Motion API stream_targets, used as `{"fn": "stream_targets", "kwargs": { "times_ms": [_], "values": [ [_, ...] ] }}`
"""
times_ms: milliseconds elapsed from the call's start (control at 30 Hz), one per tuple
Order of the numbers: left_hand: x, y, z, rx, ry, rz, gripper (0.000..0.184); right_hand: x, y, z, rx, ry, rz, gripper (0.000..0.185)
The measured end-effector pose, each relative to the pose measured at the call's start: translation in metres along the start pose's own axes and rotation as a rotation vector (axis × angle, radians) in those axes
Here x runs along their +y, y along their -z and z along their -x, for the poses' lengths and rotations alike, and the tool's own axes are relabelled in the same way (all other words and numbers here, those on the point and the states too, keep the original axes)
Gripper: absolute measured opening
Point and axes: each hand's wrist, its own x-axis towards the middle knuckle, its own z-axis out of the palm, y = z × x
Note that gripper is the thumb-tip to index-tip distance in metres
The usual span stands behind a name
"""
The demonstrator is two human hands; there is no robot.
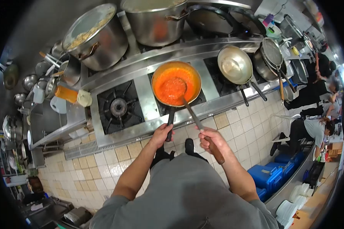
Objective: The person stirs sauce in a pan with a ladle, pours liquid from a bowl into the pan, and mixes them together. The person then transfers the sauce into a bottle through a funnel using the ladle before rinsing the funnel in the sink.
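Observation:
A frying pan (154, 89) full of orange-red sauce (171, 82) sits on the stove in front of me. My left hand (163, 135) is closed around its black handle. In my right hand (210, 140) is the long handle of a ladle (192, 111), gripped partway along, with the wooden end jutting out below my fist. The ladle's bowl lies in the sauce and is mostly covered by it.
Left of the pan is a bare burner (119, 108). Other pans (235, 65) rest to the right. Two large stockpots (99, 38) stand behind. Blue bins (265, 176) line the floor at right, where other people (309, 133) are.

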Motion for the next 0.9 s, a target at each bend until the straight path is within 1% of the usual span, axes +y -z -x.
{"fn": "stream_targets", "kwargs": {
  "times_ms": [33, 133, 167, 233, 267, 333, 367, 433, 467, 533, 567, 633, 667, 733, 767, 833, 867, 900],
  "values": [
    [-0.001, 0.003, 0.005, 0.022, 0.012, -0.019, 0.035, 0.0, 0.002, 0.003, -0.031, 0.058, 0.019, 0.034],
    [-0.005, 0.011, 0.012, 0.019, 0.051, -0.107, 0.04, -0.006, 0.004, 0.017, 0.039, 0.171, 0.245, 0.038],
    [-0.006, 0.013, 0.014, 0.025, 0.056, -0.104, 0.04, -0.008, 0.005, 0.019, 0.038, 0.163, 0.244, 0.038],
    [-0.006, 0.012, 0.014, 0.024, 0.087, -0.117, 0.038, -0.011, 0.007, 0.025, 0.057, 0.298, 0.399, 0.043],
    [-0.006, 0.012, 0.013, 0.014, 0.086, -0.119, 0.038, -0.015, 0.004, 0.029, 0.065, 0.303, 0.399, 0.043],
    [-0.004, 0.011, 0.011, 0.018, 0.094, -0.095, 0.038, -0.026, -0.005, 0.041, 0.168, 0.353, 0.57, 0.044],
    [-0.002, 0.009, 0.012, 0.03, 0.092, -0.081, 0.035, -0.034, -0.011, 0.049, 0.177, 0.368, 0.569, 0.044],
    [-0.002, 0.009, 0.01, 0.036, 0.049, -0.091, 0.033, -0.045, -0.021, 0.062, 0.255, 0.351, 0.791, 0.045],
    [-0.003, 0.01, 0.007, 0.054, 0.012, -0.091, 0.032, -0.048, -0.019, 0.064, 0.264, 0.363, 0.791, 0.045],
    [-0.007, 0.013, 0.002, 0.048, 0.001, -0.096, 0.028, -0.053, -0.01, 0.068, 0.283, 0.375, 0.923, 0.053],
    [-0.005, 0.013, 0.002, 0.037, 0.0, -0.088, 0.028, -0.058, -0.01, 0.073, 0.289, 0.382, 0.922, 0.053],
    [-0.002, 0.011, 0.002, 0.035, -0.001, -0.09, 0.026, -0.07, -0.013, 0.084, 0.256, 0.369, 1.152, 0.052],
    [-0.001, 0.01, 0.003, 0.033, -0.006, -0.094, 0.026, -0.073, -0.006, 0.086, 0.258, 0.376, 1.151, 0.052],
    [0.001, 0.009, 0.005, 0.051, 0.016, -0.102, 0.026, -0.078, 0.01, 0.087, 0.178, 0.314, 1.309, 0.051],
    [0.0, 0.01, 0.005, 0.052, 0.02, -0.115, 0.028, -0.079, 0.011, 0.088, 0.181, 0.323, 1.307, 0.051],
    [-0.002, 0.01, 0.004, 0.049, 0.025, -0.117, 0.029, -0.078, 0.013, 0.09, 0.148, 0.19, 1.308, 0.048],
    [-0.001, 0.009, 0.004, 0.049, 0.038, -0.111, 0.03, -0.071, 0.017, 0.085, 0.153, 0.197, 1.304, 0.048],
    [-0.001, 0.008, 0.004, 0.045, 0.036, -0.118, 0.03, -0.059, 0.026, 0.075, 0.124, 0.271, 1.355, 0.047]
  ]
}}
